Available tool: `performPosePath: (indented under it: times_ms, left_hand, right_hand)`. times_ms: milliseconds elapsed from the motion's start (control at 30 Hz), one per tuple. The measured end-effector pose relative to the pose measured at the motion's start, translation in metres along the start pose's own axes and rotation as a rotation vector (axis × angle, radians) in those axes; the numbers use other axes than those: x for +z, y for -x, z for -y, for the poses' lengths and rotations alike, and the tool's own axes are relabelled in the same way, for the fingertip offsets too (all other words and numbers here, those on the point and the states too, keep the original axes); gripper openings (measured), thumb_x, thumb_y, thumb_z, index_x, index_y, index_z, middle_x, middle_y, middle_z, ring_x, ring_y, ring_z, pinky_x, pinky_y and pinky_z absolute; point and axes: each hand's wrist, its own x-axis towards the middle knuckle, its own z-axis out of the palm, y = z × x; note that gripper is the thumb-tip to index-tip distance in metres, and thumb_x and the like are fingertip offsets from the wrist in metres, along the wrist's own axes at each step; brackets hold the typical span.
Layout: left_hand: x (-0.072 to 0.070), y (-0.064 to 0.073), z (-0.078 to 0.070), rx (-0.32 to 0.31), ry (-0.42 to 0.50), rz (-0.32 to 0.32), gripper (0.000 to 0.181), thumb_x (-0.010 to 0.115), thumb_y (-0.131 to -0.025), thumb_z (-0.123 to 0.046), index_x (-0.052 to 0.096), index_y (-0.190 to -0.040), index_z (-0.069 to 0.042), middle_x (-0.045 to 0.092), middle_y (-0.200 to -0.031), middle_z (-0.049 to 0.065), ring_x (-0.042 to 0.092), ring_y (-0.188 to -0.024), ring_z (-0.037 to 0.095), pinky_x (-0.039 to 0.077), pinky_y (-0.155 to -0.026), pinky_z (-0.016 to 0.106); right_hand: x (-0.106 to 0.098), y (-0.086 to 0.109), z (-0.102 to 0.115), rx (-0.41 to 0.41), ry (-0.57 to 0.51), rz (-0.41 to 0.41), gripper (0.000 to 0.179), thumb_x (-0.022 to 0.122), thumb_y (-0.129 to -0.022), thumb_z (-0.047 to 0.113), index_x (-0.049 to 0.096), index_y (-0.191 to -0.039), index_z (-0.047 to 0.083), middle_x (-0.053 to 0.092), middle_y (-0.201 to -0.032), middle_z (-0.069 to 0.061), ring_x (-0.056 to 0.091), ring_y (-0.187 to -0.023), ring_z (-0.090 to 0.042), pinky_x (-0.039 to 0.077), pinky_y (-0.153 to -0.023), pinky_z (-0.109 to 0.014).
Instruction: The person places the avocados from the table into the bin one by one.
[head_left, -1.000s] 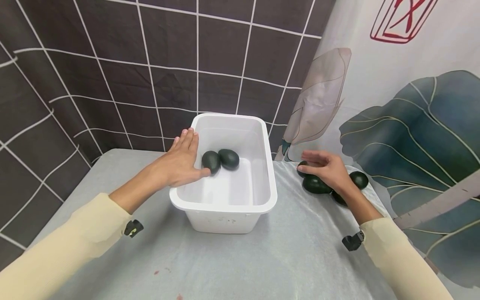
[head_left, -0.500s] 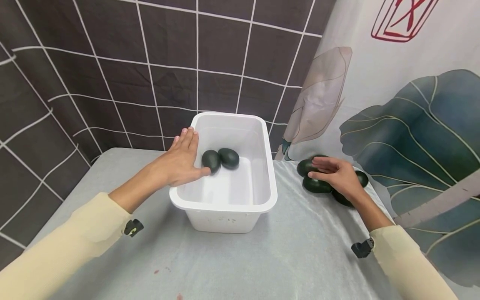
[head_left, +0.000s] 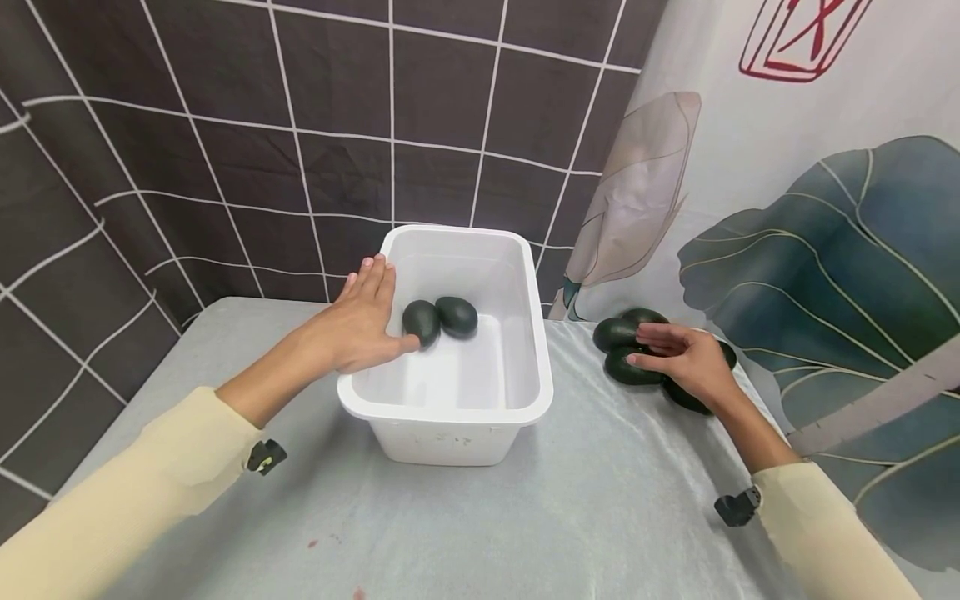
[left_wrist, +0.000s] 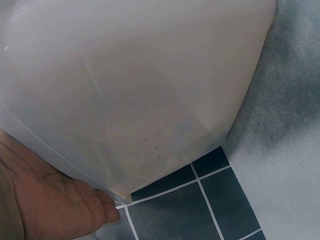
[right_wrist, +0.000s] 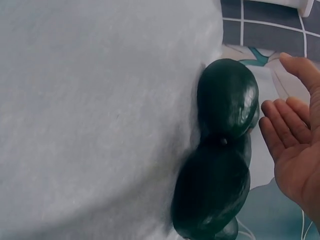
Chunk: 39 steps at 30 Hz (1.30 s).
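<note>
A white plastic tub (head_left: 450,414) stands mid-table with two dark green avocados (head_left: 422,323) lying side by side in it. My left hand (head_left: 360,325) rests on the tub's left rim, fingers straight and thumb reaching over the inside. In the left wrist view that hand (left_wrist: 60,205) lies against the tub's outer wall (left_wrist: 150,90). Right of the tub, several avocados (head_left: 630,368) sit in a cluster. Over them hovers my right hand (head_left: 686,358), hiding part of the cluster. The right wrist view has its fingers loosely extended and holding nothing, beside a glossy avocado (right_wrist: 227,97).
A grey cloth (head_left: 465,533) covers the table. Behind it hangs a dark curtain (head_left: 337,175) with a white grid, and a white curtain with a large blue-green leaf print (head_left: 840,267) hangs at the right, close behind the avocado cluster.
My right hand has shifted right and slightly toward me over the cluster, uncovering avocados at its far left. The left hand and the tub have stayed in place.
</note>
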Motion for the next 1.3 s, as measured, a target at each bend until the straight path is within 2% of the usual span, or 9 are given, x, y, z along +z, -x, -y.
performPosePath:
  times_ms: [267,367,467,567,633,700,800,933,1300]
  left_hand:
    - [0.001,-0.001,0.001,0.004,-0.003,-0.003,0.114,0.061,-0.106,-0.052,-0.001,-0.175,0.014,-0.013,-0.186,0.033,-0.011,-0.177,0.049,-0.001,-0.145,0.062]
    - [0.001,-0.001,0.000,0.007,-0.002,-0.007,0.114,0.062,-0.105,-0.051,-0.001,-0.174,0.014,-0.013,-0.186,0.033,-0.011,-0.176,0.050,-0.001,-0.145,0.062]
    - [0.001,-0.001,0.000,0.008,-0.004,-0.009,0.114,0.062,-0.105,-0.051,0.000,-0.174,0.014,-0.013,-0.186,0.033,-0.011,-0.176,0.050,-0.001,-0.145,0.062]
    - [0.002,-0.001,0.000,0.005,-0.006,-0.009,0.114,0.062,-0.105,-0.051,-0.001,-0.174,0.014,-0.013,-0.186,0.033,-0.011,-0.176,0.049,-0.001,-0.145,0.062]
    - [0.002,-0.002,0.000,0.004,-0.006,-0.007,0.114,0.062,-0.105,-0.051,-0.001,-0.174,0.014,-0.013,-0.186,0.033,-0.011,-0.176,0.049,-0.001,-0.145,0.062]
    - [0.002,-0.002,0.000,0.002,-0.008,-0.006,0.115,0.062,-0.105,-0.052,-0.001,-0.174,0.014,-0.013,-0.186,0.033,-0.011,-0.176,0.049,-0.001,-0.145,0.062]
    - [0.002,-0.002,-0.001,0.000,-0.010,-0.006,0.115,0.063,-0.105,-0.052,-0.001,-0.174,0.014,-0.013,-0.186,0.034,-0.012,-0.176,0.049,-0.001,-0.145,0.062]
    - [0.001,-0.001,0.000,0.001,-0.010,-0.005,0.115,0.063,-0.105,-0.052,0.000,-0.174,0.015,-0.013,-0.186,0.034,-0.012,-0.176,0.050,-0.001,-0.145,0.062]
    - [0.002,-0.002,0.001,0.003,-0.011,-0.006,0.115,0.063,-0.105,-0.052,-0.001,-0.174,0.015,-0.013,-0.186,0.034,-0.011,-0.176,0.049,-0.001,-0.145,0.062]
  right_hand:
    - [-0.006,0.006,-0.003,0.006,0.082,-0.004,0.074,0.093,-0.094,0.046,0.069,-0.152,0.006,0.073,-0.151,-0.021,0.071,-0.114,0.011,0.051,-0.089,0.000]
    - [-0.007,0.007,-0.006,0.014,0.113,-0.004,0.075,0.094,-0.094,0.048,0.069,-0.151,0.006,0.073,-0.151,-0.021,0.078,-0.123,-0.012,0.050,-0.088,0.001]
    - [-0.007,0.008,-0.008,0.010,0.144,0.001,0.077,0.094,-0.093,0.048,0.069,-0.152,0.004,0.073,-0.151,-0.023,0.074,-0.135,-0.037,0.046,-0.087,0.003]
    - [-0.007,0.008,-0.011,-0.002,0.177,0.010,0.078,0.095,-0.092,0.046,0.069,-0.151,0.001,0.073,-0.150,-0.025,0.071,-0.138,-0.046,0.048,-0.089,0.001]
    - [-0.007,0.008,-0.012,-0.009,0.201,0.017,0.080,0.096,-0.091,0.045,0.069,-0.151,0.000,0.073,-0.149,-0.026,0.071,-0.138,-0.048,0.059,-0.096,-0.012]
    - [-0.006,0.007,-0.013,-0.022,0.230,0.021,0.082,0.097,-0.090,0.045,0.068,-0.151,-0.001,0.073,-0.148,-0.027,0.072,-0.137,-0.048,0.065,-0.106,-0.033]
    - [-0.003,0.007,-0.013,-0.038,0.265,0.025,0.084,0.097,-0.089,0.046,0.068,-0.152,-0.001,0.073,-0.148,-0.027,0.072,-0.137,-0.048,0.058,-0.113,-0.061]
    - [0.001,0.006,-0.012,-0.061,0.304,0.029,0.083,0.098,-0.089,0.042,0.068,-0.152,-0.002,0.073,-0.149,-0.027,0.073,-0.136,-0.048,0.057,-0.114,-0.066]
    - [0.005,0.005,-0.011,-0.216,0.424,0.062,0.078,0.098,-0.084,0.010,0.064,-0.152,-0.006,0.066,-0.152,-0.038,0.063,-0.139,-0.061,0.050,-0.115,-0.076]
